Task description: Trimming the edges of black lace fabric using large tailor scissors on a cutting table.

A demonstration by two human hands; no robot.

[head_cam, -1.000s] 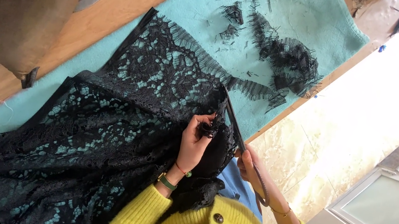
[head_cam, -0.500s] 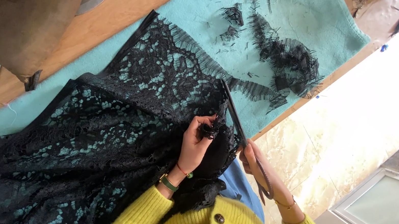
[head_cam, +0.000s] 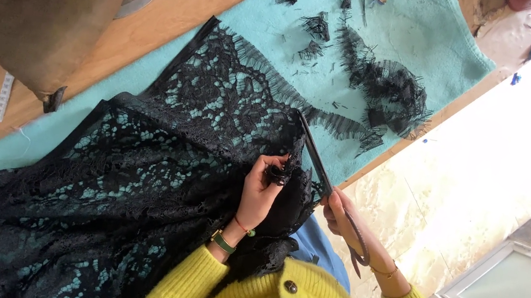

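Scissors (head_cam: 319, 159), long, dark and slim-bladed, sit in the right hand (head_cam: 343, 215), whose fingers are closed around the looped handles; the blades look nearly together. Their long axis runs from that hand up and to the left in the head view, tips pointing away from the body along the lace edge. Just left of the right hand, the left hand (head_cam: 262, 193) pinches a bunched fold of the black lace fabric (head_cam: 138, 180), fingers clamped on it. The lace is openwork, floral, with a scalloped, fringed border, and spreads leftward from both hands. Yellow knit sleeves (head_cam: 193, 283) sit nearest the camera. Under the lace lies a soft turquoise cloth (head_cam: 417, 32). Beyond the scissor tips, black fringe trimmings (head_cam: 389, 90) lie scattered, feathery and loose. A wooden table (head_cam: 159, 19) shows farther left.
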